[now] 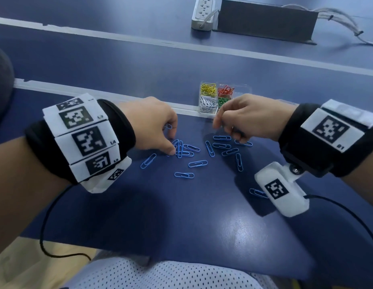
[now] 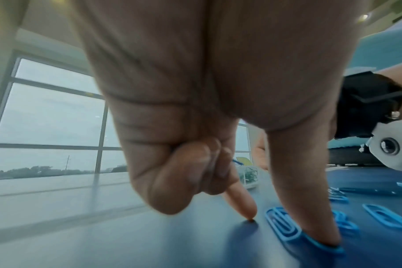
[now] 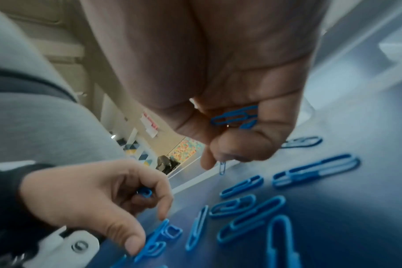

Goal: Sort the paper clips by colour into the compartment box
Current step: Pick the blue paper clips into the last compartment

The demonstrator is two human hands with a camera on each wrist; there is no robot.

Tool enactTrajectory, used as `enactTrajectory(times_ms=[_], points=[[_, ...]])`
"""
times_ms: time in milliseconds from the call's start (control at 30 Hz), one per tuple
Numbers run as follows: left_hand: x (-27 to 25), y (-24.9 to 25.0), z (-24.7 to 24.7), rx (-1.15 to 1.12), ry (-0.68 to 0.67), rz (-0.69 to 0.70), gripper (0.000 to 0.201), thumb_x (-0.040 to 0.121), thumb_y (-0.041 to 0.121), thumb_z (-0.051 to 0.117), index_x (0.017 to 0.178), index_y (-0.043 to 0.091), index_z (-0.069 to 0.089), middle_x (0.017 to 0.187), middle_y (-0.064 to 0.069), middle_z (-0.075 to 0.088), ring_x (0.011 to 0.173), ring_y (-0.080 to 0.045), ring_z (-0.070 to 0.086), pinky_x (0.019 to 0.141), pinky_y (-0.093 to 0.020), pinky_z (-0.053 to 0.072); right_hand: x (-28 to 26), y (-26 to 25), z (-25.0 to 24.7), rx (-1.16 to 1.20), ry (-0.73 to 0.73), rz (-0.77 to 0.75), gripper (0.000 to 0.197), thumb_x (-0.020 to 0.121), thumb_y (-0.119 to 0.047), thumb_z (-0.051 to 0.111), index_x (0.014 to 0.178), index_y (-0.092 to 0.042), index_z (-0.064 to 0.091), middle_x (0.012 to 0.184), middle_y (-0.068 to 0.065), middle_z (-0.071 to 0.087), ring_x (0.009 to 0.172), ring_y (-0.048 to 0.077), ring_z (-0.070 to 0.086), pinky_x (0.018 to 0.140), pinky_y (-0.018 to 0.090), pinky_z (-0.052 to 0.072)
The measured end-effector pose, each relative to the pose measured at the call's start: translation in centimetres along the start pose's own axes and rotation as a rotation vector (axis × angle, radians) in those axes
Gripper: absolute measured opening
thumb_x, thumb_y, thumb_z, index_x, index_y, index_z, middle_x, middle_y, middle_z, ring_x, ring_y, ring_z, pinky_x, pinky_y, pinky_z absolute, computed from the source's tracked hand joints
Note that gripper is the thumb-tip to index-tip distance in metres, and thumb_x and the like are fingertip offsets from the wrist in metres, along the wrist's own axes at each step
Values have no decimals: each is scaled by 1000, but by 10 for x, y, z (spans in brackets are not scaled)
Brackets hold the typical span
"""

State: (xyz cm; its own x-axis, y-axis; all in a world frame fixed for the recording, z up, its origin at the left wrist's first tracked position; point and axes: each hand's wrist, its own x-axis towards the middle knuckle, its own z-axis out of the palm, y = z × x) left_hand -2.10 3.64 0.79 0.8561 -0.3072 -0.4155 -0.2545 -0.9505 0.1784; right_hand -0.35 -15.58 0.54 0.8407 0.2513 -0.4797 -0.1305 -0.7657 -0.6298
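Observation:
Several blue paper clips (image 1: 197, 163) lie scattered on the blue table (image 1: 181, 215). A clear compartment box (image 1: 244, 88) stands behind them, with yellow (image 1: 207, 88), red (image 1: 225, 90), white (image 1: 207, 103) and green clips (image 1: 223, 101) in separate compartments. My left hand (image 1: 171, 143) has its thumb and index finger down on the clips at the left of the pile. Its curled fingers hold a blue clip (image 3: 145, 192), and its thumb presses another (image 2: 319, 244). My right hand (image 1: 227, 132) hovers in front of the box with blue clips (image 3: 236, 116) in its palm and one clip (image 3: 221, 167) pinched at its fingertips.
A white rail (image 1: 119, 97) runs across the table just behind the hands, and the box sits against it. Farther back are a white power strip (image 1: 203, 13), a dark box (image 1: 264, 19) and cables (image 1: 348, 21). One clip (image 1: 257, 192) lies partly under the right wrist camera.

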Motion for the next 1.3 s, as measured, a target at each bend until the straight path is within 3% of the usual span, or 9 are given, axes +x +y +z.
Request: enactTrajectory(times_ms=[100, 200, 467, 700, 800, 933, 1033, 1167, 1300], points=[[0, 2, -3, 37, 7, -4, 17, 76, 38, 71, 89, 26, 68, 67, 13, 45, 61, 0, 39, 53, -23, 33, -5, 1, -2, -292, 87, -58, 23, 84, -23, 50, 81, -14, 71, 75, 8, 67, 66, 20, 57, 69, 30, 52], [-1, 4, -5, 59, 12, 8, 6, 82, 31, 65, 85, 27, 68, 62, 14, 43, 59, 0, 39, 50, -21, 30, -9, 1, -3, -480, 133, -121, 17, 77, -35, 68, 81, -20, 74, 78, -1, 70, 73, 15, 59, 72, 25, 48], [-3, 13, -6, -95, -21, 49, 8, 85, 29, 55, 78, 28, 57, 63, 11, 49, 60, -3, 44, 53, -19, 31, -7, 2, 3, -675, 158, -283, 17, 76, -15, 58, 77, -11, 75, 75, 6, 72, 74, 23, 64, 73, 30, 55], [13, 28, -12, -214, 1, 131, 4, 87, 25, 52, 85, 23, 55, 63, 10, 49, 55, -2, 44, 53, -11, 34, -6, 5, -11, -582, 120, -201, 17, 82, -14, 56, 85, -18, 73, 63, -14, 56, 75, 15, 54, 74, 22, 42], [26, 36, -21, -224, 47, 188, 9, 89, 23, 55, 96, 24, 60, 66, 14, 47, 58, 1, 44, 53, -4, 32, -8, 4, -28, -494, 116, -158, 20, 84, -10, 55, 83, -25, 69, 68, -13, 62, 79, 15, 57, 80, 25, 45], [50, 50, -41, -204, 158, 199, 20, 91, 16, 52, 105, 22, 65, 73, 11, 55, 62, -2, 52, 59, -15, 35, -3, 3, -48, -419, 189, -107, 21, 86, -10, 52, 90, -21, 69, 78, 0, 69, 66, 8, 54, 65, 20, 41], [72, 65, -56, -166, 285, 210, 28, 91, 11, 48, 108, 23, 67, 99, 1, 64, 85, -12, 52, 78, -21, 36, 3, 1, -57, -417, 204, -61, 20, 88, -13, 52, 91, -24, 68, 76, -5, 67, 64, -1, 50, 63, 21, 40], [97, 83, -69, -109, 296, 206, 31, 89, 7, 51, 111, 24, 65, 113, -1, 66, 99, -19, 59, 79, -25, 40, 9, -3, -60, -445, 170, -7, 18, 89, -15, 52, 87, -26, 66, 70, -12, 63, 60, 2, 49, 60, 16, 38], [112, 94, -73, -25, 201, 207, 33, 84, 11, 63, 116, 21, 62, 115, -4, 67, 82, -18, 56, 72, -25, 41, 11, -2, -64, -382, 171, 9, 24, 85, -10, 51, 79, -28, 65, 68, -10, 65, 58, 10, 51, 53, 22, 43]])
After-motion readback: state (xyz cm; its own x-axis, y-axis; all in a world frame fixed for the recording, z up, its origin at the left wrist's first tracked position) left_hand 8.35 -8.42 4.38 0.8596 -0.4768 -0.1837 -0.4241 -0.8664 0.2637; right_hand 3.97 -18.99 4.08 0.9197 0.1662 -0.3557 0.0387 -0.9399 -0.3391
